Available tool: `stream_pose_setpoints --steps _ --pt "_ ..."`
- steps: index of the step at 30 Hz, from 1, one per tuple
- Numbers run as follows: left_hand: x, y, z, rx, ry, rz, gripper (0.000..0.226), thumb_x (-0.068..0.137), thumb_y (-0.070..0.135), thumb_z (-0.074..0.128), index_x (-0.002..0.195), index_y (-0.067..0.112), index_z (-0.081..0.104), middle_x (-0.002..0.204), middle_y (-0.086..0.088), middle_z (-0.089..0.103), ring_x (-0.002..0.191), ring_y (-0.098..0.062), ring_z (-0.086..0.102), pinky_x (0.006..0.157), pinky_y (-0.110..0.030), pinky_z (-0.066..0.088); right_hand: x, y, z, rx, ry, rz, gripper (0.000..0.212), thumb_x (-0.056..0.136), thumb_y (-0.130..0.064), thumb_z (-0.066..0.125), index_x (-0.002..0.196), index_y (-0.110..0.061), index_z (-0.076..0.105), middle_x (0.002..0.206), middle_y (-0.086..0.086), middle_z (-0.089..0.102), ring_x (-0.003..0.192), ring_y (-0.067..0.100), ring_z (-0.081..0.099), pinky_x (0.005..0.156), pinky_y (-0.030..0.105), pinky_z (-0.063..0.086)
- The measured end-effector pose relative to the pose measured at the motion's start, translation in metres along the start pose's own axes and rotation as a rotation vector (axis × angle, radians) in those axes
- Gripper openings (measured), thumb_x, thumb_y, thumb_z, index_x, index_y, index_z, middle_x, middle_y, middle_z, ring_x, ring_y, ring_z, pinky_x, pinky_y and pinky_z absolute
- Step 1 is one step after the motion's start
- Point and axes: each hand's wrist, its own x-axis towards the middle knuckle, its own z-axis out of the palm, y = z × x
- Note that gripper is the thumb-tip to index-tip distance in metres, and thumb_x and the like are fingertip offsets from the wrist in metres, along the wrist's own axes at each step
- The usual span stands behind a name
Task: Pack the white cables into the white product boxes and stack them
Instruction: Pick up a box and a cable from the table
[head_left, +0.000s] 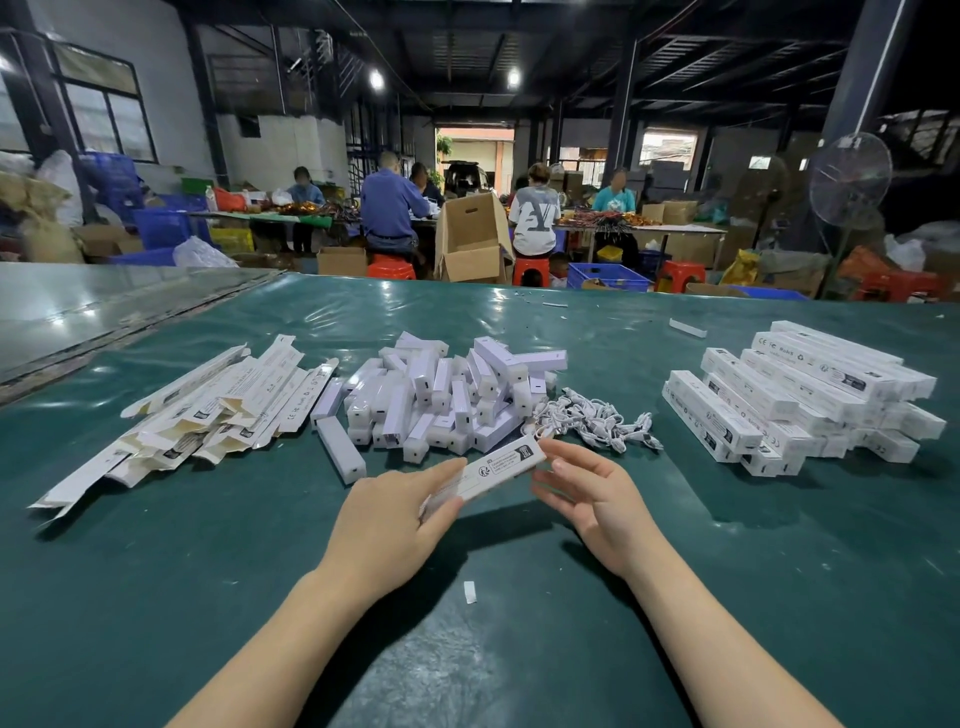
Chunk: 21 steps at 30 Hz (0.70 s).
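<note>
– White on white everywhere, so what is getting lost?
– Plenty. Print on the white product box (498, 470) is blurring too much to read. Its near end is hiding behind the left hand (395, 514), and I cannot tell whether a cable is lying inside. Both forearms are running off the bottom edge.
– How are the hands sitting?
– The left hand is pinching the near end between thumb and fingers. The right hand (597, 499) is pinching the far end, thumb on top and fingers curling beneath. The box is tilting up to the right, just in front of the loose white cables (597, 415).
– And around them?
– Dark green sheeting (519, 649) is covering the table. Flat unfolded cartons (208, 405) are lying at the left. A heap of short white boxes (441, 395) is sitting mid-table, touching the cables. Closed boxes (800, 395) are lying stacked at the right. A paper scrap (469, 592) is lying between the forearms. Beyond, in a dim warehouse, people are sitting on red stools (390, 270) beside an open cardboard carton (470, 239), blue crates (605, 275) and a standing fan (850, 179).
</note>
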Motion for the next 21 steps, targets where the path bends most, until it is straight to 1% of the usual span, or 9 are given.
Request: stream_pose_setpoints --steps 4,5,7,9,11,13,15,18,21 --pt "-0.002 0.007 0.008 0.03 0.04 -0.225 0.051 0.081 0.048 0.058 0.13 0.038 0.046 0.119 0.015 0.057 0.118 -0.012 0.043 0.098 -0.033 0.031 0.001 0.003 0.002 -0.077 0.012 0.001 0.024 0.087 0.006 0.05 0.093 -0.011 0.065 0.078 -0.003 0.073 0.071 0.008 0.068 0.071 0.02 0.056" --pt "-0.002 0.01 0.009 -0.102 0.066 -0.296 0.052 0.078 0.042 0.065 0.127 0.035 0.049 0.121 0.014 0.056 0.118 -0.012 0.045 0.097 -0.034 0.035 0.001 0.003 0.002 -0.077 0.02 -0.002 0.024 0.087 0.007 0.05 0.094 -0.011 0.065 0.079 -0.003 0.073 0.072 0.008 0.068 0.072 0.02 0.056" --pt "0.001 0.017 0.006 -0.611 0.142 -0.461 0.036 0.077 0.029 0.071 0.11 0.031 0.057 0.117 0.008 0.059 0.111 -0.011 0.051 0.085 -0.029 0.039 0.001 0.004 0.002 -0.096 0.045 -0.022 0.028 0.087 0.009 0.049 0.098 -0.011 0.064 0.082 -0.004 0.073 0.073 0.007 0.068 0.073 0.019 0.056" --pt "0.004 0.021 0.001 -1.122 0.246 -0.575 0.017 0.081 0.028 0.064 0.098 0.027 0.058 0.115 0.001 0.06 0.109 -0.013 0.053 0.081 -0.027 0.037 0.001 0.005 0.003 -0.167 0.062 -0.047 0.035 0.087 0.011 0.05 0.109 -0.014 0.06 0.087 -0.008 0.072 0.076 0.005 0.067 0.078 0.019 0.054" --pt "0.005 0.019 0.0 -1.326 0.331 -0.624 0.019 0.087 0.031 0.051 0.102 0.021 0.058 0.117 -0.002 0.059 0.112 -0.014 0.051 0.087 -0.029 0.034 0.0 0.006 0.006 -0.29 0.026 -0.049 0.045 0.087 0.01 0.049 0.123 -0.017 0.054 0.094 -0.011 0.07 0.09 0.009 0.064 0.092 0.025 0.049" --pt "0.005 0.018 -0.001 -1.391 0.377 -0.632 0.032 0.094 0.027 0.036 0.117 0.014 0.055 0.118 -0.003 0.059 0.114 -0.014 0.049 0.091 -0.029 0.029 -0.002 0.005 0.008 -0.379 -0.017 -0.035 0.054 0.088 0.008 0.048 0.134 -0.019 0.045 0.103 -0.01 0.066 0.105 0.014 0.058 0.104 0.032 0.041" --pt "0.004 0.018 0.0 -1.402 0.389 -0.627 0.034 0.096 0.025 0.031 0.119 0.015 0.054 0.119 -0.004 0.059 0.116 -0.014 0.048 0.095 -0.029 0.027 -0.002 0.004 0.006 -0.437 -0.044 -0.029 0.058 0.088 0.008 0.048 0.139 -0.02 0.039 0.112 -0.006 0.063 0.108 0.014 0.054 0.107 0.032 0.038" --pt "0.005 0.016 -0.001 -1.421 0.389 -0.643 0.028 0.096 0.026 0.029 0.104 0.02 0.055 0.12 -0.006 0.059 0.117 -0.015 0.049 0.099 -0.031 0.027 -0.003 0.004 0.004 -0.526 -0.036 -0.068 0.059 0.087 0.007 0.051 0.137 -0.023 0.042 0.114 -0.002 0.062 0.099 0.006 0.056 0.094 0.019 0.042" --pt "0.006 0.013 -0.002 -1.498 0.39 -0.652 0.03 0.096 0.028 0.028 0.099 0.02 0.056 0.113 -0.006 0.06 0.11 -0.018 0.053 0.098 -0.033 0.031 -0.001 0.005 0.003 -0.573 0.096 -0.15 0.049 0.082 0.004 0.061 0.124 -0.019 0.057 0.093 0.007 0.064 0.078 0.014 0.051 0.08 0.026 0.043"
